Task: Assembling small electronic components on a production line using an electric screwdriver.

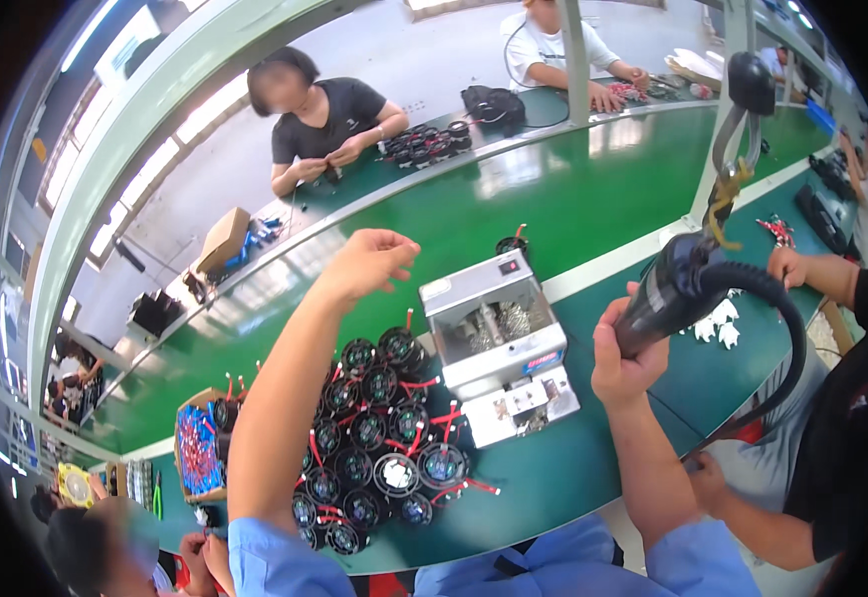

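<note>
My left hand [379,263] is raised over the green conveyor belt, fingers loosely bent and thumb apart, with nothing visible in it. My right hand [631,356] is wrapped around a black electric screwdriver [665,298], which hangs from a hook and has a thick black cable. Between my hands stands a grey metal screw feeder [494,323] with loose screws in its clear-topped tray. Left of it, round black fan-like units [367,428] with red wires crowd the bench; a small white part [394,475] lies on one. Another such unit [512,244] sits on the belt behind the feeder.
A cardboard box [198,448] of blue and red parts stands at the left. White parts [718,323] lie right of the screwdriver. Co-workers sit across the belt [593,189] and on both sides of me. A metal frame post [718,149] rises behind the screwdriver.
</note>
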The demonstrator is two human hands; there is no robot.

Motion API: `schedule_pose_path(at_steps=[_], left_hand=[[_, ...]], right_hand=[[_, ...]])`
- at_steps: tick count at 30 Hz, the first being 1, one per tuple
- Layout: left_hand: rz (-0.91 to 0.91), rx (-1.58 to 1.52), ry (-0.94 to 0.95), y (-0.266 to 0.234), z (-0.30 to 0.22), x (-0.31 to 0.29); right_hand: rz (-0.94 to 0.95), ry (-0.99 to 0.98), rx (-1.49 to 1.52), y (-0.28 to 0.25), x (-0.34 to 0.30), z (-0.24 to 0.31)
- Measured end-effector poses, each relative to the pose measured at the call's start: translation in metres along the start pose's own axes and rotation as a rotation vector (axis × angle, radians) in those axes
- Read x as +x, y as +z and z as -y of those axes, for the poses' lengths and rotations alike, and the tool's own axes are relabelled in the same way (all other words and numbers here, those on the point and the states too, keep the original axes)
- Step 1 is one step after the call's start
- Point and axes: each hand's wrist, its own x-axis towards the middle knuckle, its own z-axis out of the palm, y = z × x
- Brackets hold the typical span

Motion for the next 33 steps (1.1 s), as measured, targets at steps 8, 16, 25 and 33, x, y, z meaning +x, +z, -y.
schedule_pose_path(at_steps=[8,16,25,33], left_hand=[[0.272,0.032,-0.226,0.058,0.015,0.103],[0.419,-0.005,-0.236,0.08,0.024,0.137],[0.433,-0.049,-0.078,0.086,0.077,0.164],[0.479,-0.074,-0.201,0.083,0.075,0.151]], right_hand=[[0.109,-0.143,-0.199,-0.019,0.013,-0.017],[0.001,0.087,-0.226,-0.034,-0.023,-0.045],[-0.012,0.086,-0.285,-0.027,-0.022,-0.043],[-0.011,-0.094,-0.144,-0.013,0.003,-0.015]])
